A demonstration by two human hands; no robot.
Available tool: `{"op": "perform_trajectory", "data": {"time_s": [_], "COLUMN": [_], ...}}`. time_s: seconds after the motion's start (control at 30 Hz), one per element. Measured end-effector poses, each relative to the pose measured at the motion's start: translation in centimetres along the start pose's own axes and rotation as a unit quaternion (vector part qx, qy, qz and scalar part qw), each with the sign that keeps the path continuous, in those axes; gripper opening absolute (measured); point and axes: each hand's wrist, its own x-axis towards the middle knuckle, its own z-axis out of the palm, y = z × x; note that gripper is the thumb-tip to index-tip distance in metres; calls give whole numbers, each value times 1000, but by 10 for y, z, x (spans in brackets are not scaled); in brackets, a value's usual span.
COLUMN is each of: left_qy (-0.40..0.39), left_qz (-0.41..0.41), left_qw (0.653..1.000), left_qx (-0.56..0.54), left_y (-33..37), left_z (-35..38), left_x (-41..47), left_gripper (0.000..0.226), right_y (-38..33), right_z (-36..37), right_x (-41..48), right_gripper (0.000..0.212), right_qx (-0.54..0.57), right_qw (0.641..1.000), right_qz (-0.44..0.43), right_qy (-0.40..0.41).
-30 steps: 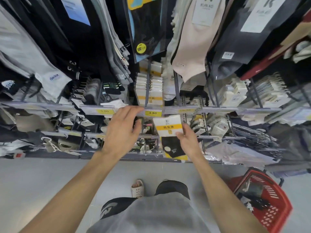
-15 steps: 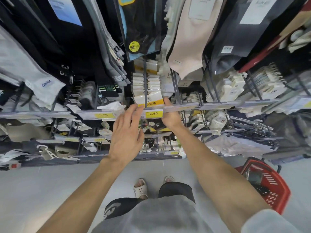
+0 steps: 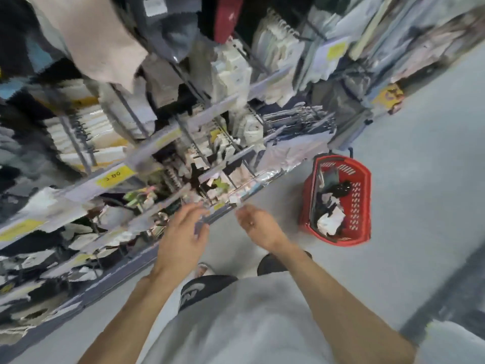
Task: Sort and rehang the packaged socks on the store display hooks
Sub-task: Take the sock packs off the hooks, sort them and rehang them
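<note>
The frame is blurred by head motion. My left hand (image 3: 183, 232) hangs in front of the lowest rail of the sock display (image 3: 147, 151), fingers loosely spread and holding nothing. To its right, above the floor, my right hand (image 3: 258, 225) has relaxed fingers and is also empty. A stack of white and yellow sock packs (image 3: 86, 137) hangs on a hook above the 3.80 price tag (image 3: 114, 176). More packaged socks (image 3: 231, 72) fill the hooks further right.
A red shopping basket (image 3: 359, 206) with several sock packs in it stands on the grey floor right of my hands. Display rails and hooks jut out toward me on the left. Open floor lies to the right and behind the basket.
The white and yellow sock pack has left my right hand and now hangs on the hook. Both hands have dropped away from the rail, and my view has swung right toward the basket.
</note>
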Motion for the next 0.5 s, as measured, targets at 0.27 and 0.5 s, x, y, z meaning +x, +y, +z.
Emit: {"op": "perform_trajectory", "data": {"time_s": [0.27,0.5], "left_qy": [-303,-422], "left_qz": [-115,-241], "left_qw": [945,873], "left_qx": [44,-53], "left_y": [65,198], "left_z": [155,299], "left_x": [90,138], "left_gripper": [20,12], "right_y": [210,350], "right_z": [-78,-169], "right_x": [-87,-107], "right_gripper": [24,23], "right_qx": [86,132], "right_qw": [971,939], "right_qz": [210,309], "right_qy": [77,71]}}
